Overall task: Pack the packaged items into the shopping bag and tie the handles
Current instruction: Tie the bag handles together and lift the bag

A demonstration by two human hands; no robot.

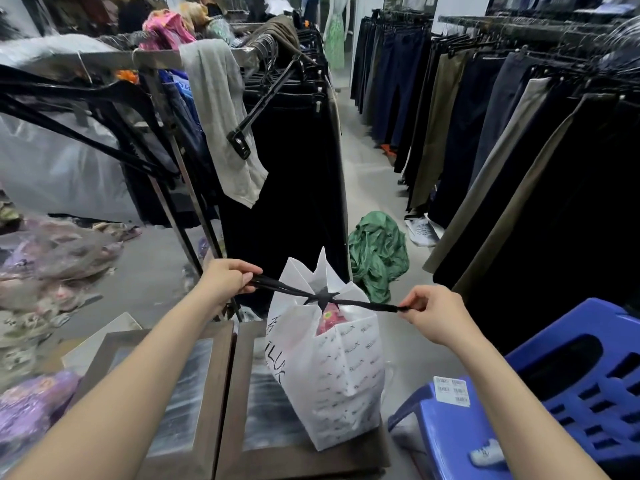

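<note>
A white shopping bag (pixel 341 382) with small printed lettering stands upright on a wooden-framed table (pixel 225 393). Its black handles (pixel 323 295) cross in a knot over the bag's mouth and stretch out to both sides. My left hand (pixel 227 280) pinches the left handle end, up and left of the bag. My right hand (pixel 438 313) pinches the right handle end, level with the bag's top. A red and pink packaged item (pixel 330 318) shows through the gap under the knot.
A blue plastic stool (pixel 540 400) with a barcode label stands at the right. A green cloth (pixel 377 254) lies on the floor behind the bag. Racks of dark trousers (pixel 502 133) line the aisle. Bagged clothes (pixel 38 403) pile up at the left.
</note>
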